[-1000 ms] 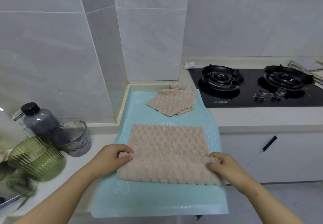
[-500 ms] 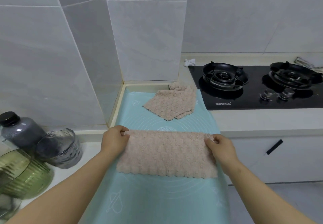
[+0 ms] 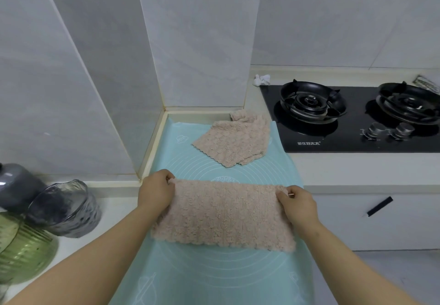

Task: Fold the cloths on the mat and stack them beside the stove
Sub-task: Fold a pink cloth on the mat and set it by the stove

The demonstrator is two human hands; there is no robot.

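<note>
A beige textured cloth (image 3: 223, 214) lies folded in half on the light blue mat (image 3: 214, 278), its doubled edge towards the wall. My left hand (image 3: 156, 191) pinches its far left corner and my right hand (image 3: 297, 203) pinches its far right corner. A second beige cloth (image 3: 234, 141) lies loosely folded at the mat's far end, close to the black gas stove (image 3: 357, 119).
To the left stand a green ribbed glass bowl (image 3: 21, 252), a clear glass cup (image 3: 65, 207) and a dark jar (image 3: 16, 183). Tiled walls close the corner behind the mat. A white scrap (image 3: 262, 79) lies behind the stove, and cabinet fronts (image 3: 371, 219) drop below the counter.
Both hands lifted the cloth's near edge and carried it over to the far edge, halving the cloth. The view shifted slightly left and closer.
</note>
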